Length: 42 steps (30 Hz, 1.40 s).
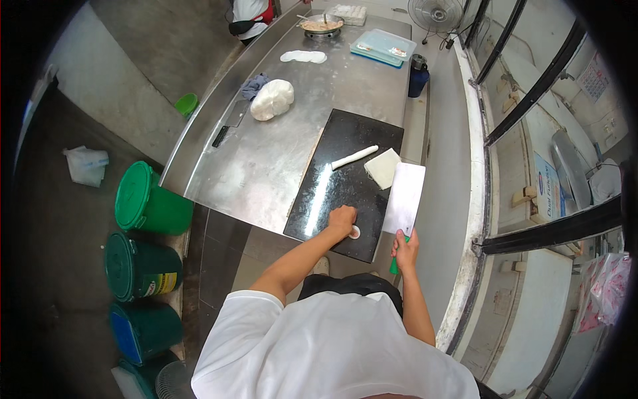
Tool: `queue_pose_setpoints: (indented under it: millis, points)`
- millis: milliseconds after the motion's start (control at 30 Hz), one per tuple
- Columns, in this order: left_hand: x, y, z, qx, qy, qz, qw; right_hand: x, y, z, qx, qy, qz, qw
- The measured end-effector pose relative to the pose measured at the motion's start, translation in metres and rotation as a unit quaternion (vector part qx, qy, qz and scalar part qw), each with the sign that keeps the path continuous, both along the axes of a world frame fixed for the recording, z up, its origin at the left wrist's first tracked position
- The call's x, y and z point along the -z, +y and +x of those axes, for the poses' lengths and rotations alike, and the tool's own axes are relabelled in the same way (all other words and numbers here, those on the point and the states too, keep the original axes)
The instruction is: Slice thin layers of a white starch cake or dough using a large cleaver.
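Observation:
My right hand (406,249) grips the green handle of a wide-bladed cleaver (404,199), its flat blade held out at the right edge of a black stone slab (344,134). On the slab, my left hand (343,219) rests with fingers curled; what lies under them is hidden. Beside its wrist is a small white round piece (354,232) with a brownish middle. A white dough roll (355,158) lies farther up the slab, next to a folded cream cloth (383,168). Back on the steel table (249,164) sits a large white dough lump (272,100).
A black-handled blade (229,122) and a blue-grey cloth (254,86) lie near the dough lump. Farther back are flattened white pieces (303,57), lidded plastic trays (383,48) and a metal pan of filling (322,24). Green lidded bins (154,199) line the left; another person (249,20) stands beyond.

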State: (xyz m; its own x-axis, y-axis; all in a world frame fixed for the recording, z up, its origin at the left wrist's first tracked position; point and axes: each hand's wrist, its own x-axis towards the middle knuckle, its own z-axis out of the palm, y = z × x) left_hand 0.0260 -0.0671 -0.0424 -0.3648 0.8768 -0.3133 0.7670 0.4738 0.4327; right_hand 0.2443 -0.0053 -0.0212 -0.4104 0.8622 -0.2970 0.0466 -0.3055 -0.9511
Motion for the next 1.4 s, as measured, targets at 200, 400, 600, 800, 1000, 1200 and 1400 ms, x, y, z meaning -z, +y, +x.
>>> queue_pose_setpoints:
  millis: [200,400,600,800,1000,1200,1400]
  points:
    - [0.0,-0.007,0.009,-0.012,0.007,0.034,0.999,0.005,-0.003,0.003,0.008,0.006,0.009,1.0]
    - [0.029,-0.018,0.013,-0.032,-0.048,0.091,0.994,0.008,-0.019,0.011,0.018,0.007,0.009,1.0]
    - [0.034,0.005,-0.029,-0.014,-0.187,0.044,0.981,-0.003,-0.018,0.01,-0.017,-0.005,0.031,0.999]
    - [0.013,0.047,-0.002,-0.188,-0.081,0.273,0.94,0.009,-0.012,0.015,0.013,-0.018,0.03,0.999]
    - [0.034,0.032,0.039,-0.063,0.08,0.268,0.958,0.027,0.006,0.031,0.011,-0.109,0.079,0.991]
    - [0.021,0.029,0.053,-0.049,0.079,0.201,0.975,0.025,0.058,0.007,0.023,-0.071,0.051,0.996]
    - [0.012,0.024,0.051,-0.033,0.058,0.214,0.975,0.053,0.131,-0.054,-0.019,-0.008,0.014,1.0]
